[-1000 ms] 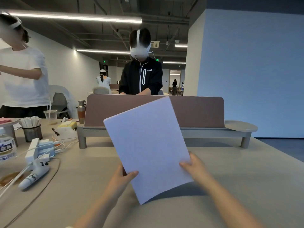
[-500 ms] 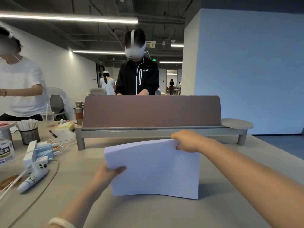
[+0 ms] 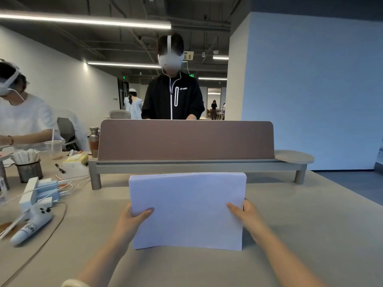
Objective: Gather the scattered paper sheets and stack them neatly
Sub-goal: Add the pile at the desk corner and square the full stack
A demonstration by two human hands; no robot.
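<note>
Gripping from either side, the left hand (image 3: 132,221) and right hand (image 3: 247,218) hold the stack of white paper sheets (image 3: 186,210) upright, thumbs pressed on the near face and fingers curled behind the short edges. The stack stands on its long lower edge, which appears to rest on the beige table (image 3: 300,235), with its sheet edges lined up at the top. It sits just in front of the brown desk divider panel (image 3: 184,139). Behind the panel, a person in a black zip jacket (image 3: 173,100) shows a white "YONEX" chest logo. At far left lies a white handheld controller (image 3: 31,230) with black handwriting, roughly "Hoon".
</note>
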